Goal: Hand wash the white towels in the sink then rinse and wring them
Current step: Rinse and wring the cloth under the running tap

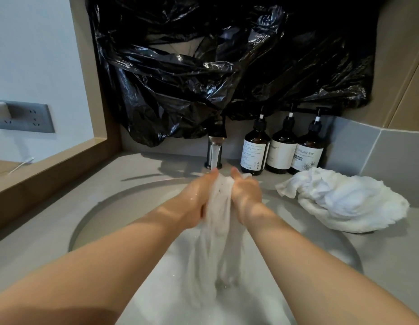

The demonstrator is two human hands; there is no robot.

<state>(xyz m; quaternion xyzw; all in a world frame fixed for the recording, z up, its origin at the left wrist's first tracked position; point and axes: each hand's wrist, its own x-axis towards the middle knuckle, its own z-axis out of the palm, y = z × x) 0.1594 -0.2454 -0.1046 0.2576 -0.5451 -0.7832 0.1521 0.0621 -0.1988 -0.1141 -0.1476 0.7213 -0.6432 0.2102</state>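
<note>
Head view, both hands [199, 195] [246, 193] gripping wet towel [217, 231] over sink [91, 221]

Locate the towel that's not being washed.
Head view, right side: the spare towel lies bunched on the counter beside the sink, just in front of the pump bottles.

The grey counter [396, 266] in front of me has the round sink [105, 207] sunk into it, and the tap [214, 153] stands on it at the basin's back edge. Just right of the tap, three brown pump bottles [282, 153] stand side by side against the back wall. To my right a crumpled white towel heap [344, 202] lies on the counter, just in front of the bottles and beside the sink's rim.
</note>
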